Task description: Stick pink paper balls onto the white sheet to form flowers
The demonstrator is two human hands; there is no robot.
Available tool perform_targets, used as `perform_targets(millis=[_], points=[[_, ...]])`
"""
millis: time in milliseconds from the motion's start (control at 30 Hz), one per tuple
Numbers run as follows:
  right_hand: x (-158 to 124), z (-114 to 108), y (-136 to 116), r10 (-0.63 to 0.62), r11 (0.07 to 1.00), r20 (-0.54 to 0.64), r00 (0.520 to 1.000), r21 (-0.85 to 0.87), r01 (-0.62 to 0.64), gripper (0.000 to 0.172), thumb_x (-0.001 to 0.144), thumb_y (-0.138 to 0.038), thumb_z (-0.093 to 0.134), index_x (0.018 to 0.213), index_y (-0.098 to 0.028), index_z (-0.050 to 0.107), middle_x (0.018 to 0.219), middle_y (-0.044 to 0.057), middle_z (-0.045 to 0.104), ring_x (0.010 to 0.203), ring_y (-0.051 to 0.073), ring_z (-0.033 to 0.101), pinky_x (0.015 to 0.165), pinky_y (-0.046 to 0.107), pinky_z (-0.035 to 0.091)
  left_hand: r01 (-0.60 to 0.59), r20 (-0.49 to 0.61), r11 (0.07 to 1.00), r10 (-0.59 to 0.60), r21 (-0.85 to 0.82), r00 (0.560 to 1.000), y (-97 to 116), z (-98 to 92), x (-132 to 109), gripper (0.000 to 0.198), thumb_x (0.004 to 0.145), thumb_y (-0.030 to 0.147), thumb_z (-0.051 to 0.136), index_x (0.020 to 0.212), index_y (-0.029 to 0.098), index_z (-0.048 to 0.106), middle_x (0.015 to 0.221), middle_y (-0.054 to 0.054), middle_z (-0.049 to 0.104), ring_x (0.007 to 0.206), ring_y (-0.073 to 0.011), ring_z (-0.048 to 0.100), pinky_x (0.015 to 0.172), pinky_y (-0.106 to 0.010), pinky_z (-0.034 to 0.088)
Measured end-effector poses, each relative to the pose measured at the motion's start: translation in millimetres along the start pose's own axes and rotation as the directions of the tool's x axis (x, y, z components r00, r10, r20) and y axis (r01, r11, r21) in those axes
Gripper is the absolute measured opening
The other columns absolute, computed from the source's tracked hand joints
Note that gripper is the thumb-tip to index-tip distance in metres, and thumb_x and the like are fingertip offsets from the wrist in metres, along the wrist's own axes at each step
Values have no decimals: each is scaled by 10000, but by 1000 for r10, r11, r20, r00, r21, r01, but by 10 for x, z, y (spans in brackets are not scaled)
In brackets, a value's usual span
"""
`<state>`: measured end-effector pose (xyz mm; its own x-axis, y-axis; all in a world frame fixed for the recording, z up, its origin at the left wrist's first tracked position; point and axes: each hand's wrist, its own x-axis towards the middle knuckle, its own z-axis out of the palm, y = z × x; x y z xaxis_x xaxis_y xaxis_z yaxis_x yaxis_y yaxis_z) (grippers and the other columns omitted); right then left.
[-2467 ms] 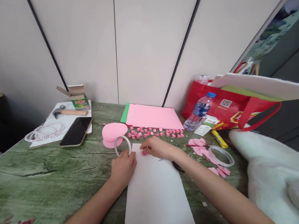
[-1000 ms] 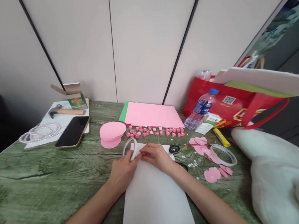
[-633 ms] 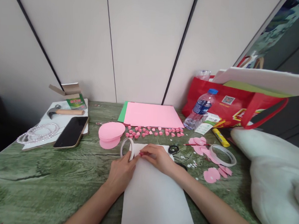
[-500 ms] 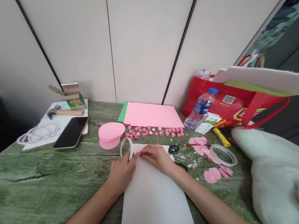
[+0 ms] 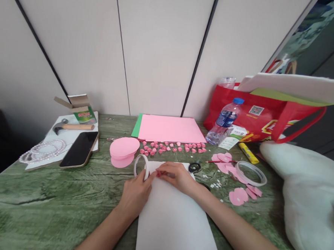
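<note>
A white sheet lies in front of me on the green table. My left hand holds a white tape roll upright at the sheet's far left corner, fingers closed round it. My right hand pinches a small pink folded piece against the sheet's far end, right beside the left fingertips. A row of small pink folded pieces lies just beyond the sheet.
Pink discs, pink and green paper, scissors, a second tape roll, pink petals, a glue stick, a bottle and a red bag lie right. A phone, hammer, beads, a box lie left.
Both hands came closer to me and together at the sheet's far left corner. The scissors' handle and more pink petals came into sight. Over the last half second nothing much moved.
</note>
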<state>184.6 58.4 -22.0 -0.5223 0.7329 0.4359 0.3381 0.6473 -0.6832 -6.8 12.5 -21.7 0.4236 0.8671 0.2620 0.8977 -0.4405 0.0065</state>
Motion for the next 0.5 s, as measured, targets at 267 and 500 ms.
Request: perform_targets(millis=[267,500], points=[[17,11,13,-10,999,11,1000,-34,11,198,867,-310,547,935,-182,681,882,84,665,732,146,622,663,266,504,-11,72,1000,11,-9,997,9,-54,18,442,868,100,395,1235,303,535,915,-72,605,675,-165,631,528,-234,471],[26,2,4,-7,999,21,1000,-52,9,162,859,-269,555,929,-186,674,870,75,653,727,144,619,674,269,504,29,156,999,-25,-23,987,47,-107,53,469,859,73,374,1252,290,510,1004,-92,581,750,-195,638,587,-292,508]])
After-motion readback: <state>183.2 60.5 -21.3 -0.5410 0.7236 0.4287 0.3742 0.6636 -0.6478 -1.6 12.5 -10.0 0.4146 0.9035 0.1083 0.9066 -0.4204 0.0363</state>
